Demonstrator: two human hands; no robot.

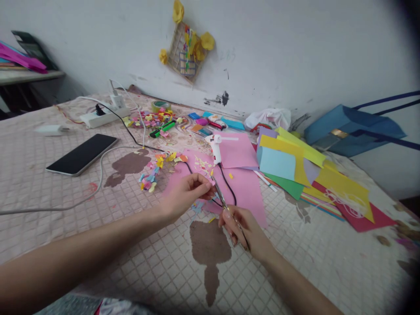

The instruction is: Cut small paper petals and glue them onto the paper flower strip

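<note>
My left hand (193, 191) is closed in a pinch on a small pink paper piece (212, 182), partly hidden by the fingers. My right hand (242, 227) grips slim metal tweezers (220, 196), whose tips meet the paper piece. Beneath both hands lies a pink sheet (251, 192) strewn with small paper scraps (201, 163). Just beyond the fingers, a white glue gun (215, 148) rests on the pink paper, its black cord (229, 183) curving back toward my hands. Left of my left hand sits a cluster of colourful paper flowers (151, 177).
A phone (82, 155), white cable (101, 168) and power strip (103, 117) occupy the left side. More paper flowers (147, 118), a green cutter (164, 129) and tape (160, 106) lie farther back. Coloured sheets (282, 164) and a blue bag (354, 129) are at right.
</note>
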